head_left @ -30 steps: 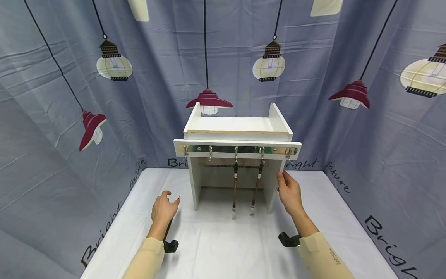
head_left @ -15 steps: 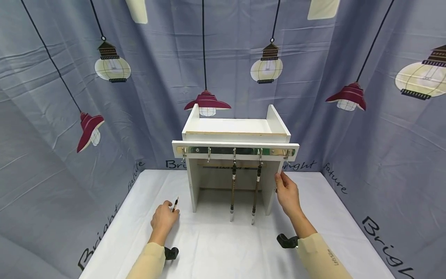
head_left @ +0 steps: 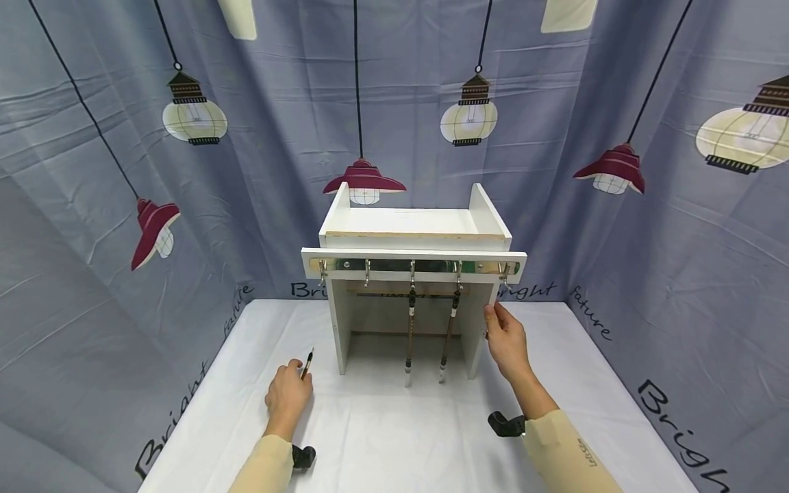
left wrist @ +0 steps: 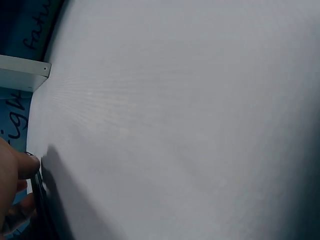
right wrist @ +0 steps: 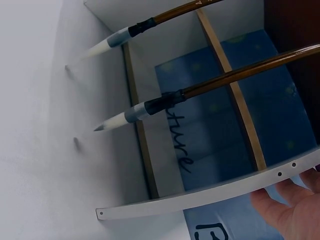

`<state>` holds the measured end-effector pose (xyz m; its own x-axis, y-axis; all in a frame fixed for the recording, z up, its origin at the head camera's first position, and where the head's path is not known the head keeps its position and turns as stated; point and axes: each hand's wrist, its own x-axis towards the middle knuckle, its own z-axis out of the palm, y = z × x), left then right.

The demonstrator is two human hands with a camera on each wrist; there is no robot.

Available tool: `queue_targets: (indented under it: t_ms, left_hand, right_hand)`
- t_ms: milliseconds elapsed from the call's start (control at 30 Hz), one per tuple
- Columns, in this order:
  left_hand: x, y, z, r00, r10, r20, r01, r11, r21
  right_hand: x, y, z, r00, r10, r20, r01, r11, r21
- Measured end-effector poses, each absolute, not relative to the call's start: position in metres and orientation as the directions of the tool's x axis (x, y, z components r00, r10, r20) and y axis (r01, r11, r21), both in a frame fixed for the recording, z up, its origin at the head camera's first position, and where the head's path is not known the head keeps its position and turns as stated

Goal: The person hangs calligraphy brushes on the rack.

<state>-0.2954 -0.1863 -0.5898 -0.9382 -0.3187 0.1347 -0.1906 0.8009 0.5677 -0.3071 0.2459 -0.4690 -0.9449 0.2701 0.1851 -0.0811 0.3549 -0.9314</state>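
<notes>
My left hand (head_left: pixel 288 397) pinches a slim, dark-ended brush (head_left: pixel 307 363) to the left of the white rack. Its thin end points up and away; the hand hides most of it. The left wrist view shows a fine loop by the thumb and the dark handle (left wrist: pixel 44 205) below. My right hand (head_left: pixel 509 342) grips the rack's right side panel (head_left: pixel 481 335), fingertips behind its edge in the right wrist view. Two brown-handled calligraphy brushes, one left (head_left: pixel 410 329) and one right (head_left: pixel 450 329), hang from the rack's hooks, pale bristles down, above the white cloth.
The white rack (head_left: pixel 416 239) has an upper tray and a front rail (head_left: pixel 370 276) with several metal hooks, some bare. White cloth (head_left: pixel 382 438) covers the table. A blue-grey curtain (head_left: pixel 277 171) printed with lamps surrounds it on the back and sides.
My left hand has lowered slightly towards the table, and the brush in it has turned so its thin end shows beyond the fingers. The right hanging brush swings a little. My right hand keeps its grip.
</notes>
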Motion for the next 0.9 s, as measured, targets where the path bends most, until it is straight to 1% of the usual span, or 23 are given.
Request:
queue_targets:
  t_ms: [533, 767, 900]
  left_hand:
    - [-0.297, -0.182, -0.602, -0.940, -0.284, 0.187, -0.167, 0.864, 0.474]
    - [-0.293, -0.182, -0.602, -0.932, -0.297, 0.207, -0.160, 0.852, 0.498]
    - [-0.293, -0.181, -0.599, -0.919, -0.309, 0.244, -0.144, 0.841, 0.522]
  right_hand:
    - [-0.305, 0.244, -0.467, -0.951, 0.265, 0.160, -0.065, 0.334, -0.940]
    - [-0.305, 0.244, -0.468, -0.952, 0.264, 0.158, -0.062, 0.339, -0.939]
    - [-0.305, 0.244, -0.468, -0.953, 0.257, 0.162, -0.068, 0.342, -0.937]
